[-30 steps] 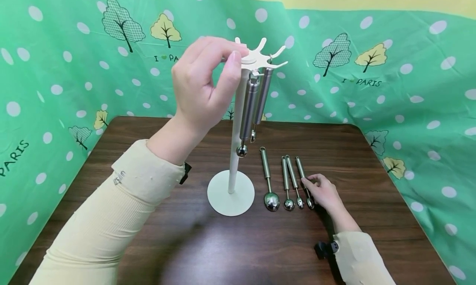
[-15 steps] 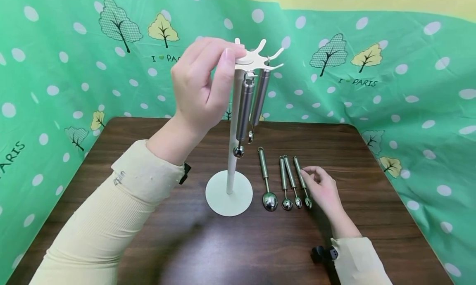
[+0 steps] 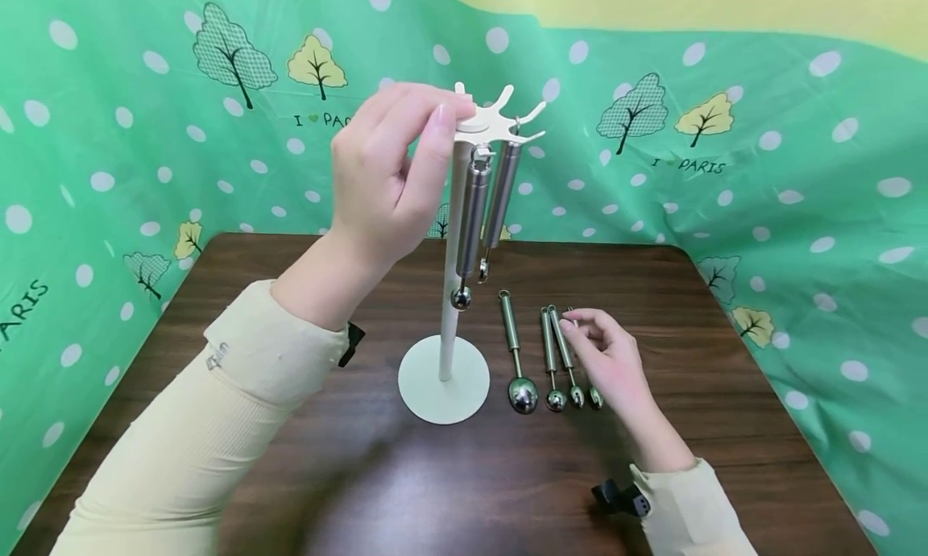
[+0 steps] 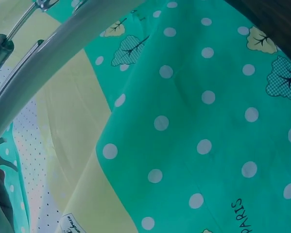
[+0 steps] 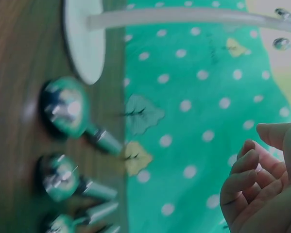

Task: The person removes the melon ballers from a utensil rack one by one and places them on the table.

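Green polka-dot cloth (image 3: 406, 64) printed with trees hangs behind and beside the dark wood-grain tabletop (image 3: 435, 491), lettered on the far right with "I", a small mark and "PARIS". Farther left, the same line is cut short at "PA" by the left hand (image 3: 391, 165), and at the left edge only "ARIS" shows. From the left wrist, "PARIS" reads sideways, and a small white label (image 4: 72, 224) carries script too unclear to read; so does the dark marking (image 3: 215, 354) on the left sleeve (image 3: 275, 338). The left hand's fingers pinch the top of a white rack (image 3: 448, 330), upright on its round base, with a near scoop (image 3: 474, 217) and a far scoop (image 3: 502, 193) hanging from its hooks. To its right lie a large spoon (image 3: 523, 395) and three slimmer scoops (image 3: 556, 400). Over the rightmost handle, the right hand (image 3: 605, 363) has loosely bent fingers, thumb apart, holding nothing.
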